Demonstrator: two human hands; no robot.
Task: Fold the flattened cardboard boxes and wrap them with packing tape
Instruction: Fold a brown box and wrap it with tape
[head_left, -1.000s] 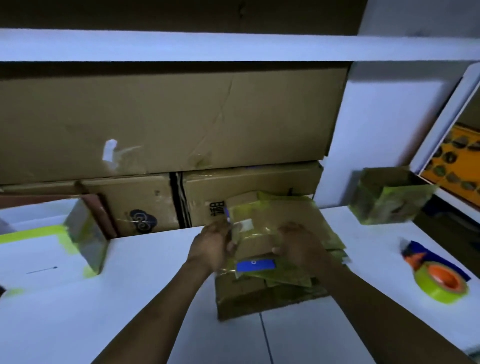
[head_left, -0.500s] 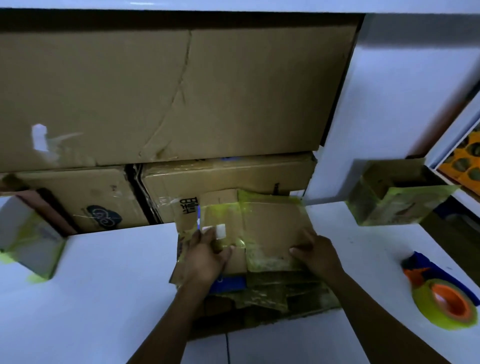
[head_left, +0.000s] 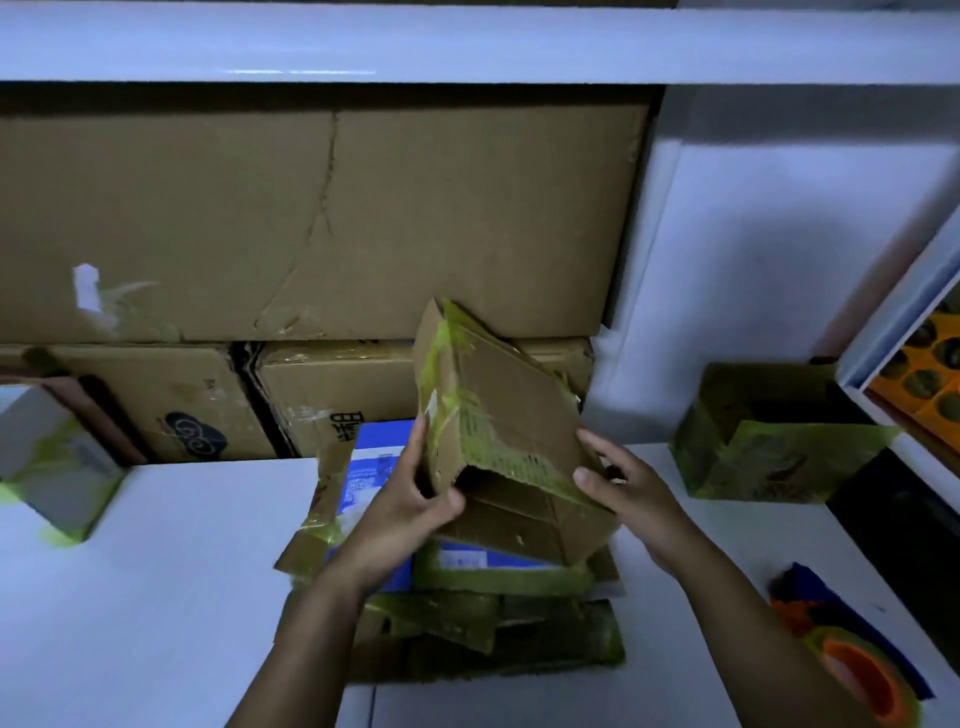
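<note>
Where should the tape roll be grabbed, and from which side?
On the tape roll, pinch the ring wall from above: fingers in the orange core, thumb outside. It lies flat at the right of the table, hole up; the right hand is nearest.

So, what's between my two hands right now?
In the head view, the cardboard box, held above the flattened pile, sits between your left hand and right hand.
</note>
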